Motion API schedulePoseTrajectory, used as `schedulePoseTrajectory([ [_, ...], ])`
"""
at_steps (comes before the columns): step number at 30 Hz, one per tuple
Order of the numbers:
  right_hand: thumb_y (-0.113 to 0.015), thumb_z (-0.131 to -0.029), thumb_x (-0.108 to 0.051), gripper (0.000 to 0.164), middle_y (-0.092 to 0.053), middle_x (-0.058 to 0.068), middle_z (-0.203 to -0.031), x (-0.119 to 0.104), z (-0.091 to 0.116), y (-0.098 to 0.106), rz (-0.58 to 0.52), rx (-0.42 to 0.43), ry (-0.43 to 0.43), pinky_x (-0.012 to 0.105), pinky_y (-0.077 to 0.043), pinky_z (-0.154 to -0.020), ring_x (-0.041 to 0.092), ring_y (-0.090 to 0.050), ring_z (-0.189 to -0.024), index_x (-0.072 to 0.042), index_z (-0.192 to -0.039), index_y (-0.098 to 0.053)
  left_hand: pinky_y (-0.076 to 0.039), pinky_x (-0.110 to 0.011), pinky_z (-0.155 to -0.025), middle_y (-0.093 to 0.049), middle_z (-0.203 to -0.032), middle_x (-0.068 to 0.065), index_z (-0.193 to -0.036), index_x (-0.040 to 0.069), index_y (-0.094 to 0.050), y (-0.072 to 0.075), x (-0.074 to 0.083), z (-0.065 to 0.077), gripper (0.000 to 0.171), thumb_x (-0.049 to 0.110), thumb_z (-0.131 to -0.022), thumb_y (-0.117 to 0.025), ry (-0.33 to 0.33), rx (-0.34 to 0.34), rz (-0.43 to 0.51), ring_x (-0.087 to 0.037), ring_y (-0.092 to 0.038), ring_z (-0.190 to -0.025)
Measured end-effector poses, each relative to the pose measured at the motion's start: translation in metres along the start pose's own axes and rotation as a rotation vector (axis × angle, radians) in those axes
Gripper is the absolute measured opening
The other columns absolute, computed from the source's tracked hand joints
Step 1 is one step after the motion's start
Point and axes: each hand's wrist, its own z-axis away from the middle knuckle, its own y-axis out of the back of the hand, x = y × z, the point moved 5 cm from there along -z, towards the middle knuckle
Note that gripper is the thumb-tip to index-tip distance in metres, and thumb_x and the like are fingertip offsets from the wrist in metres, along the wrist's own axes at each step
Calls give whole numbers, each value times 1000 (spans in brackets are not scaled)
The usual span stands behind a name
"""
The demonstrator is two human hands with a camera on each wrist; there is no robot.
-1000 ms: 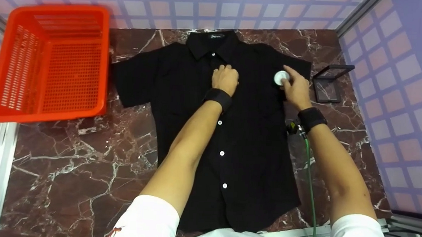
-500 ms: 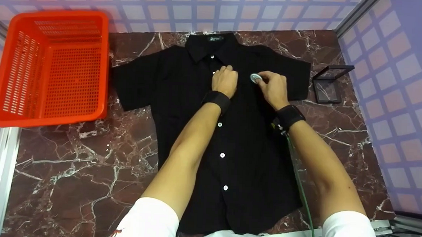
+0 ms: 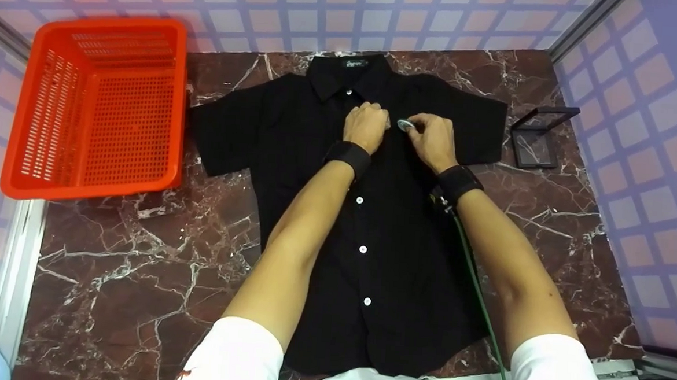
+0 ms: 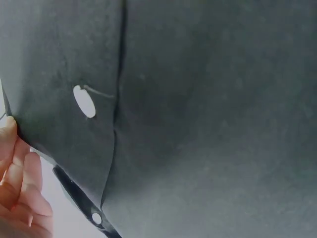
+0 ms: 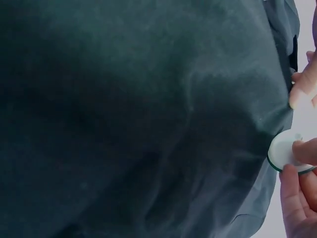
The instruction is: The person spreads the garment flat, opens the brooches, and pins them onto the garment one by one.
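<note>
A black short-sleeved button-up shirt (image 3: 416, 246) lies spread out front side up, collar away from me. My left hand (image 3: 366, 125) pinches its cloth at the chest, beside the button row; in the left wrist view the fingers (image 4: 30, 173) hold an edge of the fabric. Just to the right, my right hand (image 3: 435, 140) holds a small round badge-like disc (image 3: 404, 125) between thumb and fingers. In the right wrist view the disc (image 5: 281, 148) shows a white face and a green rim, close against the shirt. Its other face is hidden there.
An orange-red plastic basket (image 3: 15, 173) stands at the back left. At the right, an open black-framed case (image 3: 537, 164) sits past the sleeve. A green cable (image 3: 476, 278) runs from my right wrist to the front edge. Patterned walls (image 3: 336, 16) enclose the marble-look table (image 3: 118, 294).
My right hand has come left from over the shirt's right sleeve to the chest, bringing the disc near my left hand and tilting it. The left hand stays at the chest.
</note>
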Motion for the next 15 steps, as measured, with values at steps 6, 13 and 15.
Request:
schedulePoseTrajectory([
  [6,-75,-88,-10,10,-76,9,-92,2,0,-3,-13,-8,6,40,-52,-80,26,-69,-84,-5,-95,-80,-48,-34,-86,-70,-108,-2,-108,15,-77,-1,0,0,24,27,-99,-59,-14,-8,9,-22,-62,-101],
  [13,-75,-89,-13,11,-76,8,-93,4,0,-7,-31,-14,20,38,-51,-80,23,-68,-84,-6,-96,-80,-48,-34,-87,-70,-108,-2,-108,16,-77,-2,-1,1,23,28,-99,-61,11,-10,38,-21,-62,-102],
  [15,-76,-89,-13,11,-76,8,-95,4,-1,-8,-30,-14,30,38,-52,-81,23,-69,-86,-6,-97,-80,-48,-34,-87,-70,-108,-2,-108,16,-77,-2,-2,1,22,28,-99,-61,12,-9,39,-21,-62,-102],
])
